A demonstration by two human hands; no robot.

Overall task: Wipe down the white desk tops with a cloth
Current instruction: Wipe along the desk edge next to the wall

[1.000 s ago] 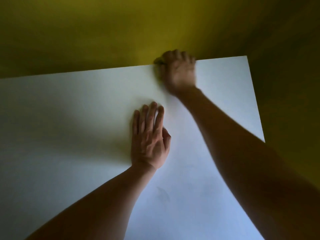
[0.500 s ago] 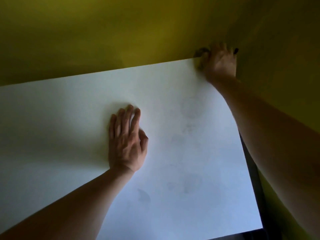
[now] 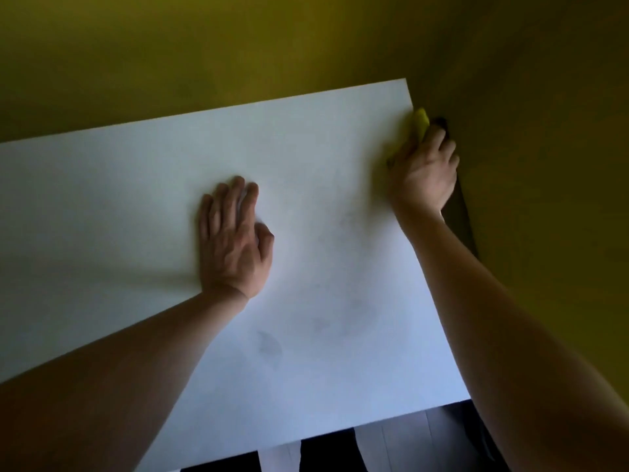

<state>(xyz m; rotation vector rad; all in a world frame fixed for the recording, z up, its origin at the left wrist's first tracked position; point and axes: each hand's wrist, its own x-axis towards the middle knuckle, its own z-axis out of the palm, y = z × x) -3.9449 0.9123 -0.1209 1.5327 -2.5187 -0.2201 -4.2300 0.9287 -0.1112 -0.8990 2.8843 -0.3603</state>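
Now the right hand (image 3: 423, 172) is out at two o'clock on the white surface (image 3: 136, 199), at its right edge, fingers curled round a yellow cloth (image 3: 421, 124) that pokes out just above the knuckles, close to the far corner. Left hand (image 3: 231, 240) lies flat near the centre, fingers straight and together, palm pressing down. Faint grey smudges (image 3: 269, 345) show at six o'clock. Olive-yellow wall (image 3: 238, 46) at twelve.

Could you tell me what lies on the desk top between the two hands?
Only bare white desk top with faint smudges, seen in the head view, between the left hand and right hand.
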